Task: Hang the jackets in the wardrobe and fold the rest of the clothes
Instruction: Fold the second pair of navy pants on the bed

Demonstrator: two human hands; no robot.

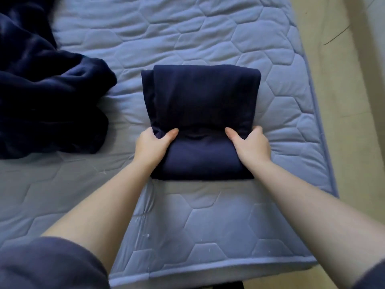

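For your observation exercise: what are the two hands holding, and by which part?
Left hand and right hand grip the navy garment by its near fold's ends.

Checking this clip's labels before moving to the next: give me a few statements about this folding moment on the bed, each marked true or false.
1. The left hand and the right hand both hold the folded navy garment. True.
2. The garment hangs on a hanger. False: it lies on the quilted mattress.
3. A crumpled dark blue heap lies to the garment's left, apart from it. True.
4. The right hand rests flat on the mattress, off the garment. False: it grips the garment's right side, thumb on top.
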